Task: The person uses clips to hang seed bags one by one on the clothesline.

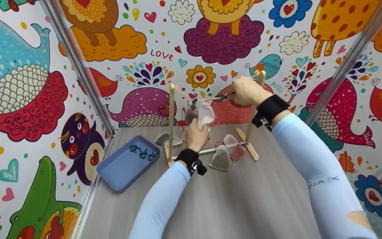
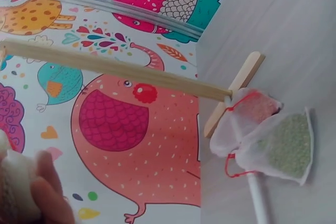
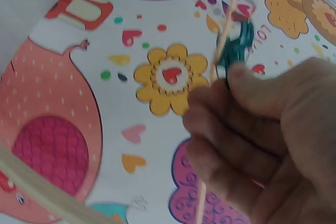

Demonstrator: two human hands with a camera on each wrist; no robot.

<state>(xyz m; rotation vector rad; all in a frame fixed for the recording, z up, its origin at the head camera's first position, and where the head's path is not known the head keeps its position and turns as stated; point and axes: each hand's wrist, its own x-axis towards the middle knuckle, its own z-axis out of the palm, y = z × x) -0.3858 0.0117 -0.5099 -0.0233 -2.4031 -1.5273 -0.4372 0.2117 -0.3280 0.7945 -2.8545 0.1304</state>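
Two Hands at a Corded Wooden Stand: One on a Sachet, One on a Clip

Item, my left hand [image 1: 197, 134]: fingers and thumb gripping a white mesh sachet with pale contents [image 1: 206, 113], held up just below the cord, near the left post.

Item, my right hand [image 1: 246, 90]: thumb and fingers pinching a dark green plastic clip [image 1: 223, 97], which lies at the cord; whether its mouth bites the cord I cannot tell.

Item, a thin tan cord [image 1: 207, 99], running between two upright pale wooden posts, left [image 1: 171, 122] and right [image 1: 251, 122].

Item, a second dark clip [image 1: 194, 103], on the cord toward the left post, with a darker-filled mesh sachet [image 1: 189, 114] below it, beside the white one.

Item, a white round rod [image 1: 207, 151], low between the posts. Against it, near the right post: a white mesh sachet with green granules [image 2: 286, 145] and a sachet with pink contents [image 2: 257, 107], both red-stringed.

Item, a greyish mesh sachet [image 1: 168, 139], lying by the foot of the left post.

Item, a blue rectangular tray [image 1: 121, 172], at the left, holding three dark green clips [image 1: 143, 153].

Item, a grey wood-grain tabletop [image 1: 227, 205], beneath everything.
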